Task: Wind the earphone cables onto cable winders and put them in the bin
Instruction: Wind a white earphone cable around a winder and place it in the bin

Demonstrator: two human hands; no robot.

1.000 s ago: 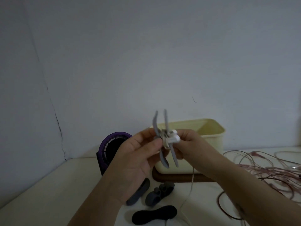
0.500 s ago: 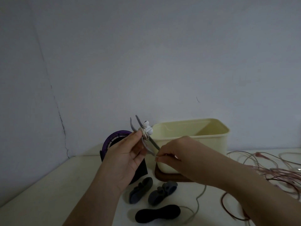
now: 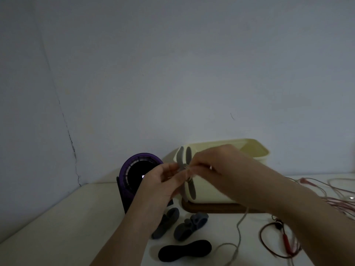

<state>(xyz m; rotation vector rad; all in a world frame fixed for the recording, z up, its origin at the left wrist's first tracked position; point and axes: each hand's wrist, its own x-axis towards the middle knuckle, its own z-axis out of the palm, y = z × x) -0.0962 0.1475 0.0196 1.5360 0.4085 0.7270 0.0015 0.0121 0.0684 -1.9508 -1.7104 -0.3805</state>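
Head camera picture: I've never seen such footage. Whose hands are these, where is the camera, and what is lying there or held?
There is no machine here. A person wears a camera on the head, which looks forward and down at their own two bare hands. The left hand grips a grey cable winder by its middle, in the air in front of a cream bin. The right hand pinches at the winder's centre, apparently on the white earphone cable, which trails down to the table. On the table lie two grey spare winders, a black spare winder, tangled red cables on the right, and a round purple device near the wall.
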